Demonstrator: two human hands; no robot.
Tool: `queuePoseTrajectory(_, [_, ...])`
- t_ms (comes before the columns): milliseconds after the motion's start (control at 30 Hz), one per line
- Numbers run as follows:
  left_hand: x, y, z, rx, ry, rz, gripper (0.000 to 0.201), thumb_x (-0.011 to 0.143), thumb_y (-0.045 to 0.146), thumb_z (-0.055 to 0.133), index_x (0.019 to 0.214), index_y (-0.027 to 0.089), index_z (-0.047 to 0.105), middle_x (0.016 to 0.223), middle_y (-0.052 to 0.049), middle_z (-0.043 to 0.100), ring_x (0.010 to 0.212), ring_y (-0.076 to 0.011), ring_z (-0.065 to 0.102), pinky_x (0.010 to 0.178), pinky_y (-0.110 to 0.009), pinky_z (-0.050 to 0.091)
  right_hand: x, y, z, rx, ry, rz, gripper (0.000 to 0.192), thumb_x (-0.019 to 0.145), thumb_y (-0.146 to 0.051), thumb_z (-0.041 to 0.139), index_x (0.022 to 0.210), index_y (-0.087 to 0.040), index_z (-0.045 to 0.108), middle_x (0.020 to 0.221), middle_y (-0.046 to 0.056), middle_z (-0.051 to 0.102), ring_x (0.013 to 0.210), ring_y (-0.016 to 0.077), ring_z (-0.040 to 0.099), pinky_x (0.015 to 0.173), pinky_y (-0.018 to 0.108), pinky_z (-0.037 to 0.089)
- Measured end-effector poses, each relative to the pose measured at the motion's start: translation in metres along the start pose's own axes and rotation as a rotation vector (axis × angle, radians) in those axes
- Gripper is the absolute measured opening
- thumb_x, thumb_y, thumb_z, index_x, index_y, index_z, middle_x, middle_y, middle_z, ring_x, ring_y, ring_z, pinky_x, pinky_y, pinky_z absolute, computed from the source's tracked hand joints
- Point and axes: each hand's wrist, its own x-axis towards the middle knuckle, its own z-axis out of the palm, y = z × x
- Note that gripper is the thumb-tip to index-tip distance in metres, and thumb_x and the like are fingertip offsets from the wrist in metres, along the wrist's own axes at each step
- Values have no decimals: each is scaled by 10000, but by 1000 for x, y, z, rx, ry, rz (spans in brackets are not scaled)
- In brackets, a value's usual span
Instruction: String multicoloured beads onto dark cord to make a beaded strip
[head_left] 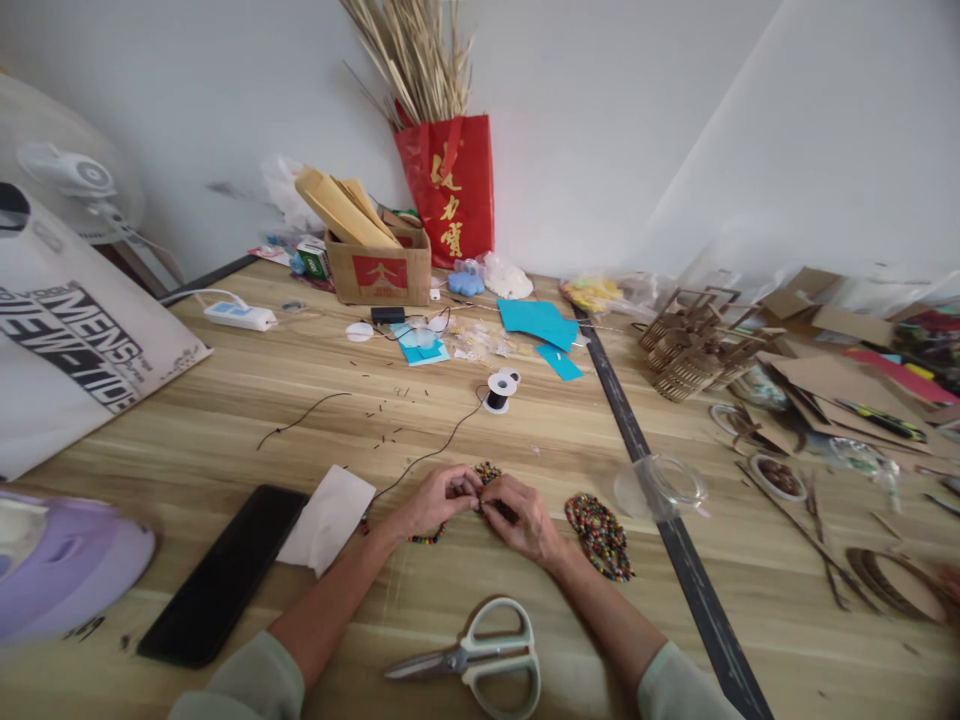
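Note:
Both hands meet at the middle of the wooden table over a string of small multicoloured beads (487, 470). My left hand (442, 497) pinches the strand, and part of it shows below that wrist. From the right, my right hand (519, 515) pinches the same strand, its fingertips close to the left ones. The exact spot held is hidden by the fingers. A coiled pile of similar beads (600, 537) lies right of my right wrist. Black cord runs from a white spool (498, 392) towards my left forearm. White-handled scissors (480, 655) lie between my forearms.
A black phone (223, 575) and white paper (327, 520) lie left of my arms. Farther back stand a cardboard box (382, 270) and a red bag (457, 190) with dry stalks. Blue cards (538, 322) lie before them. Woven baskets (686, 345) stand at the right.

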Motion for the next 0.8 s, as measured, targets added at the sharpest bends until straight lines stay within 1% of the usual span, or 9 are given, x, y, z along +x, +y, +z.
queuePoseTrajectory(300, [-1,3,-4,27,-3,23,161,796,280,613,900,157,620,819,-26,644,773,-150,591,709,-244,460,-2,2,0,21,-11,8,88,922,-190,516,920,-191,604,851,81,649,788,174,617,702,290,509])
queuePoseTrajectory(567, [0,-3,-4,63,25,6,152,755,287,665,817,151,634,763,-10,642,706,-129,575,675,-224,454,-3,2,1,8,18,13,68,916,-181,527,906,-187,593,838,77,644,768,170,607,682,279,496])
queuePoseTrajectory(800, [1,-8,-4,128,21,12,104,762,243,633,760,140,651,720,-11,644,655,-117,566,627,-204,440,-5,5,2,12,26,7,63,916,-201,540,916,-181,600,817,74,646,751,163,608,675,275,501])
